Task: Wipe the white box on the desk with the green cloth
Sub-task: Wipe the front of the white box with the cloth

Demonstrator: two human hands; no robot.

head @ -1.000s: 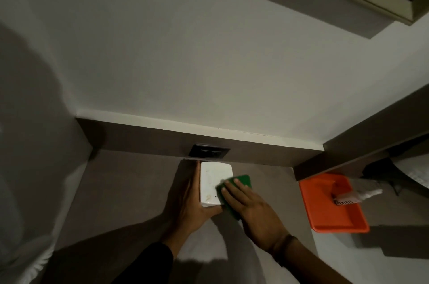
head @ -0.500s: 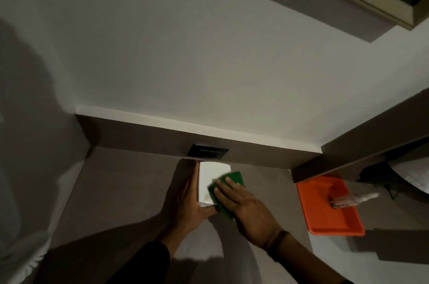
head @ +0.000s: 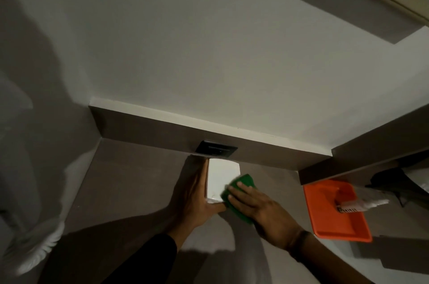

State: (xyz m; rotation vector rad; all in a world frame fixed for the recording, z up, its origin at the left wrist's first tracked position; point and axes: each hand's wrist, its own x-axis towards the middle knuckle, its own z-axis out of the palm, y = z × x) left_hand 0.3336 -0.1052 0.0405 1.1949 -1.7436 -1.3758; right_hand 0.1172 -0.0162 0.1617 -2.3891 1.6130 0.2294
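A white box (head: pixel 220 175) stands on the brown desk (head: pixel 130 181), close to the back ledge. My left hand (head: pixel 196 197) clasps it along its left side, thumb under the near edge. My right hand (head: pixel 260 207) lies flat on a green cloth (head: pixel 243 180), pressing it against the box's near right part. Most of the cloth is hidden under my fingers.
A black socket plate (head: pixel 216 148) sits in the ledge just behind the box. To the right lies an orange tray (head: pixel 325 225) with a white tube (head: pixel 362 204) across its edge. White fabric (head: pixel 39 244) hangs at the desk's left side.
My right hand has slid the green cloth leftwards over the box and slightly back. The left hand keeps its hold on the box.
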